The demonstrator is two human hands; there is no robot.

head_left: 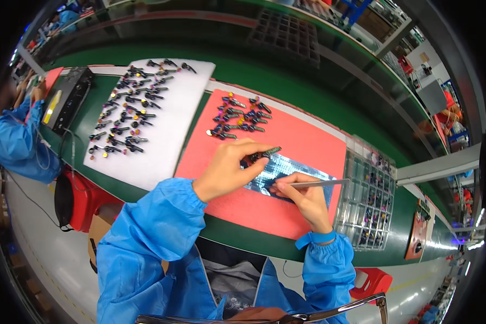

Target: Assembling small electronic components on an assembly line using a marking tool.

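Note:
My left hand (233, 166) is closed in a pinch on a small dark electronic part (260, 156), which has a green strip at its far end. Between the fingers of my right hand (303, 195) lies a slim grey metal tool (321, 183), perhaps tweezers; its working tip cannot be made out. Both hands are over a shiny silver sheet (303, 166) with rows of small marks, lying on a pink mat (321, 143). Several similar dark parts (237, 114) with coloured round ends rest on the mat beyond my left hand.
Left of the mat, a white foam sheet (170, 116) carries many more such parts. A clear compartment tray (366, 194), partly filled, stands at the right. A black box-shaped device (70, 100) sits at the far left, near a co-worker in blue (24, 143). A metal post (443, 168) stands beyond the tray.

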